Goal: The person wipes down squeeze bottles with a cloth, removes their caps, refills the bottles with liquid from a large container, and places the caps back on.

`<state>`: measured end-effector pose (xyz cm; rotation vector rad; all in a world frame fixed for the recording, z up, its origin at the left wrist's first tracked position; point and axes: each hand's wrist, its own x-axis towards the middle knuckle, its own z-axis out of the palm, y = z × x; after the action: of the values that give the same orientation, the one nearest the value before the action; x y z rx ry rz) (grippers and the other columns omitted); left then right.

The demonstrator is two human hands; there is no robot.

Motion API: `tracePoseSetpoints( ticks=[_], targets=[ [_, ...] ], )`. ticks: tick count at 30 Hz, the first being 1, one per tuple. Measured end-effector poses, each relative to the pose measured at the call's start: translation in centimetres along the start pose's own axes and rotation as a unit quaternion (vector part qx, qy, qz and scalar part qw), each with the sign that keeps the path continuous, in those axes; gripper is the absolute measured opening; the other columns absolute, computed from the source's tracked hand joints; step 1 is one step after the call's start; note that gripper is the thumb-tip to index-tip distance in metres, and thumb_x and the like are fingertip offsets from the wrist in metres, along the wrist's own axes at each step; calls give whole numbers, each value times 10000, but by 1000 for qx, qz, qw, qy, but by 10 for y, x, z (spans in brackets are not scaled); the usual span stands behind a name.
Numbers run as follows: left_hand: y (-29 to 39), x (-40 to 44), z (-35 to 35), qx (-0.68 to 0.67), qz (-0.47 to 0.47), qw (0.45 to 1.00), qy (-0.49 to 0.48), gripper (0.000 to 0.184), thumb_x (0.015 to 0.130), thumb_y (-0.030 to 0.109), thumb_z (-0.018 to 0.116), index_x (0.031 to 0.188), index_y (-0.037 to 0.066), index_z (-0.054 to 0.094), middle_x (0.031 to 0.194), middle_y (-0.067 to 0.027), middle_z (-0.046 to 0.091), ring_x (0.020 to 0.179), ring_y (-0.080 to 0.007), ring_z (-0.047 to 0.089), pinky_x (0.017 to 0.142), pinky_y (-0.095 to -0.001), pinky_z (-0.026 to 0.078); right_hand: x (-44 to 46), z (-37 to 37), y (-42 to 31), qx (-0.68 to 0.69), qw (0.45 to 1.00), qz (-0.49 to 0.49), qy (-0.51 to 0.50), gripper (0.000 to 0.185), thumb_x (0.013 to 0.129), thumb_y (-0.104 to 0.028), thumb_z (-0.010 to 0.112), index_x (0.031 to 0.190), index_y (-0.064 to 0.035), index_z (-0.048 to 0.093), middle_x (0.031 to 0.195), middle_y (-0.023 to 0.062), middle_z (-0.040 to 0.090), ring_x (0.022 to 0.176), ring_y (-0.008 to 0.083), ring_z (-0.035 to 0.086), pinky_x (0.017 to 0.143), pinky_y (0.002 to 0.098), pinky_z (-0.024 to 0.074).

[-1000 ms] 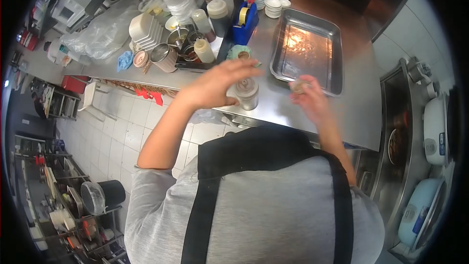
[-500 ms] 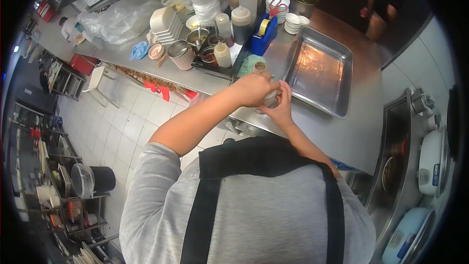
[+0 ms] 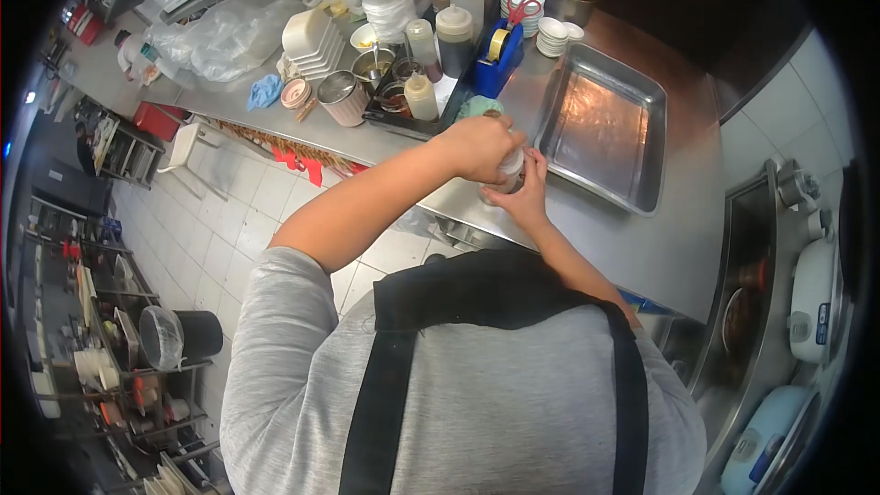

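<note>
At the front edge of the steel counter, my left hand (image 3: 478,148) is closed over the top of a small clear bottle (image 3: 511,165). My right hand (image 3: 526,194) wraps round the same bottle lower down, its thumb and fingers on the side. The bottle stands roughly upright between my hands and is partly hidden by them. Just behind my left hand lies a green cloth (image 3: 478,108). The blue tape dispenser (image 3: 496,64) with red scissors (image 3: 523,7) stands beyond the cloth.
A large metal tray (image 3: 657,160) lies right of my hands. Squeeze bottles (image 3: 456,39), a black caddy (image 3: 403,125), a striped cup (image 3: 343,101) and stacked white containers (image 3: 316,50) stand to the left. Small white bowls (image 3: 553,37) sit behind the tray. Rice cookers (image 3: 812,302) are at far right.
My hands were apart around the bottle, the right one with a small round thing in its fingers. Both have come together and closed on the bottle. A person at the back right has left view.
</note>
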<state>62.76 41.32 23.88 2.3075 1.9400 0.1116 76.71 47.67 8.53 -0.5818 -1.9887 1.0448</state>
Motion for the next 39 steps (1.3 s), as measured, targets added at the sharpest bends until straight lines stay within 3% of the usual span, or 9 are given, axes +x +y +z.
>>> tracePoseSetpoints(
  ticks=[6,12,21,24,27,30,33,36,39],
  targets=[
    [7,5,-3,-14,-169,985,-23,644,601,301,796,1146,61,550,1114,-186,562,941,-341,618,789,-418,513,4,9,13,-16,1000,-19,8,890,515,-243,894,1265,-56,453,1289,164,333,1218,332,391,977,428,409],
    [-29,8,7,34,256,966,-13,561,584,156,788,1110,137,594,1177,-111,517,1051,-315,569,820,-394,500,4,11,9,17,1000,16,11,878,515,-236,890,1259,-52,460,1296,154,322,1196,311,410,931,398,454],
    [-8,20,-3,43,20,998,-50,614,634,392,738,1120,52,578,961,-218,593,882,-365,630,765,-428,524,-4,15,4,-88,993,-27,73,861,513,-208,885,1258,-90,470,1310,148,312,1151,312,456,927,384,466],
    [-9,24,-18,50,16,989,-139,605,653,321,752,1184,105,560,1030,-192,576,906,-367,620,797,-421,518,-7,22,6,91,992,65,56,858,509,-218,884,1254,-93,477,1314,151,317,1200,322,409,981,410,427],
    [-22,15,-31,62,326,941,-67,555,642,240,786,1151,126,598,1151,-193,552,920,-367,613,793,-406,515,-10,13,-3,-79,995,22,52,850,513,-235,880,1248,-85,481,1314,149,322,1227,321,381,1009,421,401],
    [-33,24,-7,37,400,911,-92,548,695,101,713,1204,218,545,1200,-136,507,954,-370,595,851,-426,492,-22,12,-12,-106,992,58,46,840,522,-254,875,1241,-72,482,1313,146,326,1229,323,382,1009,422,399],
    [-27,25,-8,20,364,923,-122,514,693,177,712,1180,153,548,1117,-150,549,897,-367,619,818,-439,504,-33,14,-21,-111,989,44,92,836,530,-251,875,1240,-57,478,1317,148,320,1221,327,388,1010,416,394],
    [-17,22,-26,27,238,967,-83,539,684,293,715,1151,83,546,1025,-170,606,831,-370,642,762,-459,519,-36,28,-29,-43,980,112,156,846,534,-240,877,1250,-56,466,1319,150,313,1208,330,398,1005,409,393],
    [-25,35,-47,-97,205,972,58,608,673,407,712,1122,35,538,951,-202,640,789,-385,651,707,-468,526,-33,45,-31,-176,960,86,198,870,528,-233,890,1260,-61,452,1313,149,310,1182,318,415,986,399,407]
  ],
)
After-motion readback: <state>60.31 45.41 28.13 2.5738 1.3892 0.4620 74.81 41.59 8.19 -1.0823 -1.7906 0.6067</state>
